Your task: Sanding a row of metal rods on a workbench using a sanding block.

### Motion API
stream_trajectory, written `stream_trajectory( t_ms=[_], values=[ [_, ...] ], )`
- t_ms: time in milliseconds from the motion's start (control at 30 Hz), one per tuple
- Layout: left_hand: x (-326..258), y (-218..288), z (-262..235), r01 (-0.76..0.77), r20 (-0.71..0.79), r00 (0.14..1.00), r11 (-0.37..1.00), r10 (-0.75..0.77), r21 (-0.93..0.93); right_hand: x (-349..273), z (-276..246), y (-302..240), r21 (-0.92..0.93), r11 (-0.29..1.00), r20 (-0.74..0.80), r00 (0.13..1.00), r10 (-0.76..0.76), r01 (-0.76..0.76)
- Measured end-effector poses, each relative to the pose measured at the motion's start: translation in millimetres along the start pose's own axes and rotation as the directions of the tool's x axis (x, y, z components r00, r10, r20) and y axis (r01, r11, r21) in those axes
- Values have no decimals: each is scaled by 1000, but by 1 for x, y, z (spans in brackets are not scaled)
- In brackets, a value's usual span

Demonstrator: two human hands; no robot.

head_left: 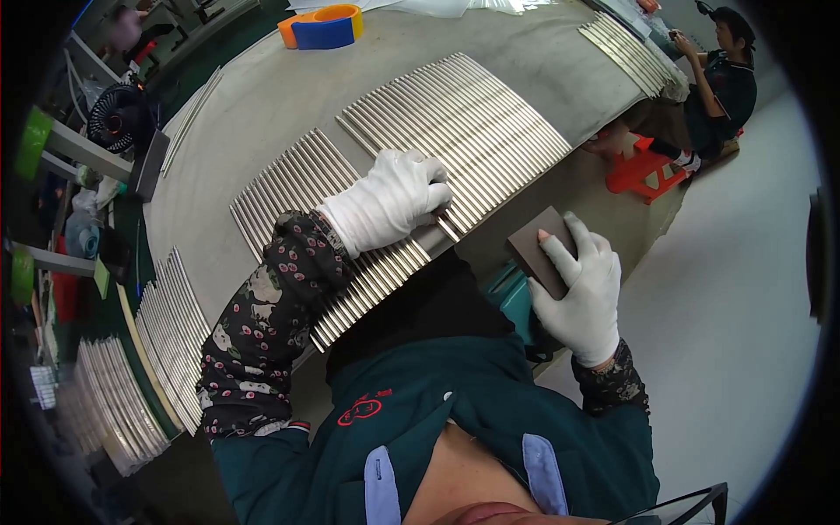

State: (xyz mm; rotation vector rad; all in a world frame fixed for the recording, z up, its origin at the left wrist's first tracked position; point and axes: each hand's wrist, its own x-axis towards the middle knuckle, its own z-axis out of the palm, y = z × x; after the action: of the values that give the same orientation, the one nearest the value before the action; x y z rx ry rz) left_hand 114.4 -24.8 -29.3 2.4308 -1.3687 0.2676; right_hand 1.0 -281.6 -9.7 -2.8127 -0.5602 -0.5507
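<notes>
My left hand, in a white glove, reaches over the table with its fingers curled down at the gap between two rows of shiny metal rods. A metal rod shows its near end just below these fingers, which seem to grip it; the contact itself is hidden. One row of rods spreads out to the right of the hand. The other row lies to its left, partly under my forearm. Off the table's near edge, my gloved right hand is closed on a flat brown-grey sanding block, with one bare fingertip showing.
The grey table carries a blue-and-orange tape roll at the far side. More rods lie far right, with others at the left. A black fan stands left. A person sits far right near a red stool.
</notes>
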Motion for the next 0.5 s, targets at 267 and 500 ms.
stream_trajectory(
  t_ms=[267,500],
  values=[
    [-8,-8,13,-127,-185,980,932,66,-340,20,-8,-5,-6,999,-60,997,-42,42],
    [-8,-10,16,-116,-229,973,925,33,-362,34,-4,-28,62,992,5,994,-108,108]
  ],
)
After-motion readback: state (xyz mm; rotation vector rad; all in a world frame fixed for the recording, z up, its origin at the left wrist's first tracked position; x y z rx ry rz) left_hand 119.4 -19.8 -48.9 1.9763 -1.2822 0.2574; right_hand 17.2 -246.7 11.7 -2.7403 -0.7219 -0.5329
